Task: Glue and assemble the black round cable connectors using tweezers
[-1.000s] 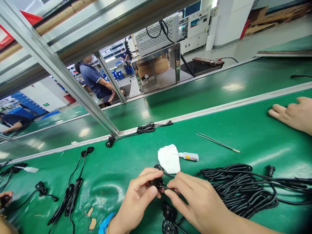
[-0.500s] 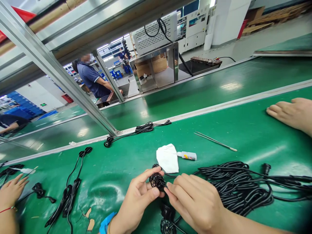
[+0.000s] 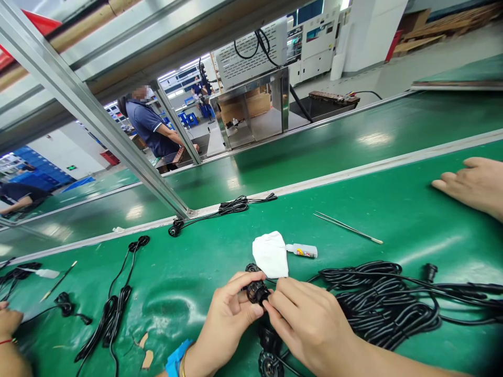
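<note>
Low in the middle of the head view, my left hand (image 3: pixel 230 319) is closed round a black ribbed cable connector (image 3: pixel 256 291). The fingertips of my right hand (image 3: pixel 314 319) pinch the near end of that same connector, and I cannot make out any smaller part between them. Just beyond it lies a second black round piece (image 3: pixel 251 268). Below my hands another black connector with a ribbed ring (image 3: pixel 270 361) rests on the green mat. A white cloth (image 3: pixel 271 252) and a small glue bottle (image 3: pixel 304 250) lie right behind my hands.
Coiled black cable (image 3: pixel 385 303) spreads to the right, with tweezers (image 3: pixel 348 228) behind it. Bundled cables (image 3: pixel 112 319) lie left. Co-workers' hands show at the right edge (image 3: pixel 473 183) and left edge (image 3: pixel 8 322). A metal post (image 3: pixel 118 141) rises at the mat's back.
My hands keep hold of the connector, which has turned slightly between them. At the left, the co-worker's hand has pulled back toward the edge, leaving a thin stick lying on the mat.
</note>
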Tool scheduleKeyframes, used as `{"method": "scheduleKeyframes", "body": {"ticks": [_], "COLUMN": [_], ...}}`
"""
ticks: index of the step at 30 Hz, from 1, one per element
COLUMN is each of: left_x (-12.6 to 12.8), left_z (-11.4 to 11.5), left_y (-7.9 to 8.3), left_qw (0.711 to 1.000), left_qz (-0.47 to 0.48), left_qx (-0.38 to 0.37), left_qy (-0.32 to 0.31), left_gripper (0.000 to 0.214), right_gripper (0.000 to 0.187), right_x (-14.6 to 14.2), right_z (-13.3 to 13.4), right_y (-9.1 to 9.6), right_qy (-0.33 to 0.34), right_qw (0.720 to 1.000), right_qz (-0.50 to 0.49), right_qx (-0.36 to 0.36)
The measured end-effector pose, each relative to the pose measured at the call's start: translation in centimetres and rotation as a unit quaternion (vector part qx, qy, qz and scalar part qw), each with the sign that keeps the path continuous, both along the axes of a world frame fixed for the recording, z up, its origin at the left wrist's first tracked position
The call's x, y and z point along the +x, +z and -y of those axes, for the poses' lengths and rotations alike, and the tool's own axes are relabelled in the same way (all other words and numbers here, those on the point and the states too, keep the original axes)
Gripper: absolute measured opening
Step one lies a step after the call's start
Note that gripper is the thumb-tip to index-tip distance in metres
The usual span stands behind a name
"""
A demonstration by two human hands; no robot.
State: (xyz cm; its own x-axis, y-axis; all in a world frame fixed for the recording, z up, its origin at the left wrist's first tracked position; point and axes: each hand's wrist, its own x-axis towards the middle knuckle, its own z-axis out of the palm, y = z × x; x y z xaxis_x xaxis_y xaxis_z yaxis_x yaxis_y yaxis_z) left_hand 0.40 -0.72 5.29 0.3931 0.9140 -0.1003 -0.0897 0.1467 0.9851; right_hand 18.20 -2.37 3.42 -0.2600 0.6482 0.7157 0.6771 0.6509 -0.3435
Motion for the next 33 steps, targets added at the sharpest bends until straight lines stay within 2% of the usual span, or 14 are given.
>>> {"method": "scheduleKeyframes", "body": {"ticks": [8,14,17,22,29,33], "left_x": [-0.3,-0.5,-0.5,-0.5,-0.8,-0.8], "left_z": [-0.2,-0.2,-0.2,-0.1,0.1,0.3], "left_y": [0.0,0.0,-0.1,-0.1,-0.1,0.0], "left_qw": [0.994,0.989,0.988,0.989,0.997,0.997], "left_qz": [0.068,0.091,0.097,0.090,0.023,0.029], "left_qx": [-0.083,-0.113,-0.122,-0.118,-0.068,-0.065], "left_qy": [-0.007,0.004,0.004,0.008,0.021,0.004], "left_gripper": [0.041,0.044,0.046,0.046,0.048,0.050], "right_gripper": [0.028,0.010,0.011,0.009,0.012,0.012], "right_x": [0.9,1.3,1.4,1.7,1.7,1.6], "right_z": [-0.5,-0.4,-0.2,-0.3,-0.5,-0.5], "right_y": [0.5,1.0,1.1,1.1,0.8,0.5], "right_qy": [0.005,0.034,0.048,0.057,0.065,0.080], "right_qw": [1.000,0.998,0.998,0.997,0.997,0.996], "right_qz": [0.005,-0.044,-0.043,-0.051,-0.045,-0.044], "right_qx": [0.000,-0.004,-0.009,-0.010,-0.010,-0.009]}}
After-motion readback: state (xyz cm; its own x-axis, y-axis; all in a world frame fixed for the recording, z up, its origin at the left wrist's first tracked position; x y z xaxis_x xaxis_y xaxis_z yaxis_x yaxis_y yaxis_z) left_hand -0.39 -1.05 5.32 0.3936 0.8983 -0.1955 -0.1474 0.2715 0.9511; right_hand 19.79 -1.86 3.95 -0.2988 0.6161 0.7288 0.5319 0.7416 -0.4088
